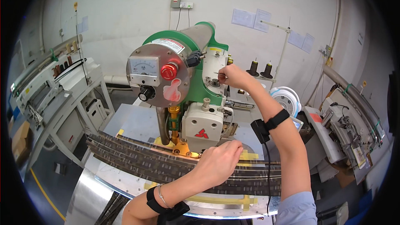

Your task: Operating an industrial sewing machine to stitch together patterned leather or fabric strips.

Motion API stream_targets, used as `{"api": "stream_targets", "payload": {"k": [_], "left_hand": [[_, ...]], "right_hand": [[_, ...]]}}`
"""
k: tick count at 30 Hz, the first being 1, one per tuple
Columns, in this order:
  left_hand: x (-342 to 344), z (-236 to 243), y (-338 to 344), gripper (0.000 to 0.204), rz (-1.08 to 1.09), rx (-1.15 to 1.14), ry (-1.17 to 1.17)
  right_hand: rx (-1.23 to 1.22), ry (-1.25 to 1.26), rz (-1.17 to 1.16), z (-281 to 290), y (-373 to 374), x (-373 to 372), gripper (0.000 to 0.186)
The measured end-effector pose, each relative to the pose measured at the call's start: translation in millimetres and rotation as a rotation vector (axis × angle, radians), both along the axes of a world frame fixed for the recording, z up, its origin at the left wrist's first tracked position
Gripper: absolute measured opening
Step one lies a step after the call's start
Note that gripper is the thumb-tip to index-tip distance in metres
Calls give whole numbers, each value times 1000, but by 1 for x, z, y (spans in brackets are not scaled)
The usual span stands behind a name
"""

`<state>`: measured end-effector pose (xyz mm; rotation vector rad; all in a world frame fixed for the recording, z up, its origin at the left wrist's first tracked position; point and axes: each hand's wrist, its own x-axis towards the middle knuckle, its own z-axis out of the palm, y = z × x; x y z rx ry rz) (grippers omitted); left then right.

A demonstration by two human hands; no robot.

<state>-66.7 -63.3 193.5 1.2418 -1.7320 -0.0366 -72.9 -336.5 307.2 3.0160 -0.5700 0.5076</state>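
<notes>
A green and cream sewing machine (pixel 196 91) with a round metal end plate, a dial gauge and a red knob stands in the middle. Under its head lies a long curved band of dark patterned strips (pixel 137 162) across the metal table (pixel 87 196). My left hand (pixel 218 160) rests flat on the strips just below the machine's cream head, fingers together. My right hand (pixel 233 76) is raised to the upper side of the machine, fingertips pinched on a thin thread or small part there. What it pinches is too small to tell.
Two dark thread spools (pixel 260 70) stand behind the machine. A small white fan (pixel 287 100) sits at the right. Other workstations with machines stand at the left (pixel 54 87) and right (pixel 350 125). Yellow tape (pixel 246 156) marks the table.
</notes>
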Motion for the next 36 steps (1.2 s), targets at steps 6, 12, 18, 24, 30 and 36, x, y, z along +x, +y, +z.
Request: {"api": "stream_targets", "payload": {"k": [6,12,18,24,30,36], "left_hand": [[-1,-2,2,13,25,-9,-45],[2,-1,6,12,35,-31,-68],[-4,-2,8,13,39,31,-110],[-17,-7,19,14,-99,71,-91],[-46,-4,55,19,-314,88,-261],[-40,0,60,22,-264,12,-175]], "right_hand": [[-333,-88,132,0,14,9,5],[-127,29,-43,4,-12,10,12],[74,16,154,8,7,16,12],[-147,-57,109,-6,-25,28,7],[-83,-211,183,-21,-28,11,10],[126,-137,-98,-9,14,-26,27]]}}
